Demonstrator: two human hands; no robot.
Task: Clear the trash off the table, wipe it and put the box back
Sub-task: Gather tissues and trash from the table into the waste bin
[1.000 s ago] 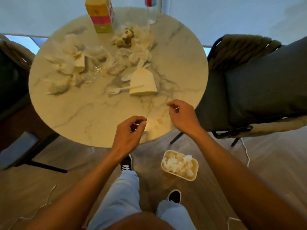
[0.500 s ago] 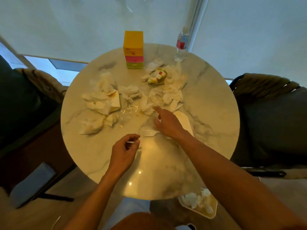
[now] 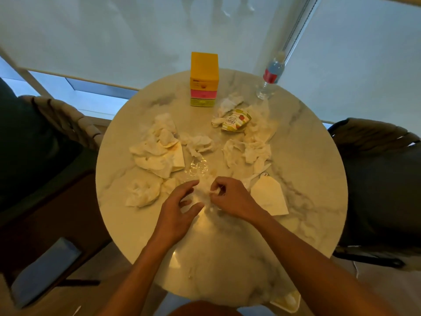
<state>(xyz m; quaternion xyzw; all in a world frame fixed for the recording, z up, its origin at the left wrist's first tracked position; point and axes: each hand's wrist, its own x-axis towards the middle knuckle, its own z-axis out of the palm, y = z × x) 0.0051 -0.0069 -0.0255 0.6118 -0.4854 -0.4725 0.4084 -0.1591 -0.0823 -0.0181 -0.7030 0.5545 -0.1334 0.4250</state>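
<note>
Right hand pinches clear wrapper; left hand open beside it.

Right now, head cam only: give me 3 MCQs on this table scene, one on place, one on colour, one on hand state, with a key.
1. Where does the water bottle stand on the table?
A. far edge, right of the box
B. near edge, beside the hands
C. on the left chair

2. What colour is the top of the box?
A. blue
B. yellow
C. black

3. What is the right hand doing?
A. lying flat on bare marble
B. lifting the bottle
C. pinching clear plastic wrap

Key: 1 A, the bottle is at the far rim right of the box. 2 B, the top is yellow above pink and green bands. 3 C, its curled fingers close on crinkled wrap.
</note>
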